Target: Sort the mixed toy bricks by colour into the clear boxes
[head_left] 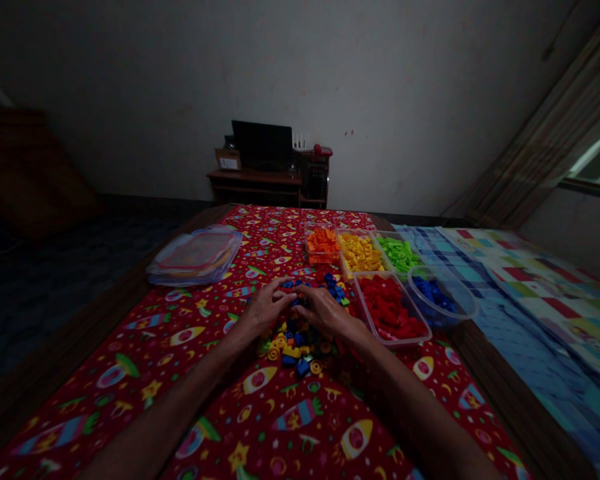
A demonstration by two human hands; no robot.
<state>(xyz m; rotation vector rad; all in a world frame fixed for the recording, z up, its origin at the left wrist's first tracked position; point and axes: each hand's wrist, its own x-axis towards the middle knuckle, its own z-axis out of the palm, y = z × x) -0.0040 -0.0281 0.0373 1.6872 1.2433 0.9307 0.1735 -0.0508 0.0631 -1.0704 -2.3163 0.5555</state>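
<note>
Dim room, desk (267, 179) against wall (180, 87)

One head-worn camera looks forward and down along the table (145, 347), from close above its near end. Beyond the table's far end, the desk (267, 180) stands against the wall it faces.

A table (105, 313) under a red rocket-print cloth (290, 427) carries a loose heap of mixed bricks (300, 343) beneath both hands. Sorted trays (360, 253) and a round bowl (443, 297) sit right of the hands, stacked lids (195, 257) to their left.

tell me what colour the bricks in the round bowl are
Blue. The bowl sits right of the red-brick tub; head view shows it.
</note>
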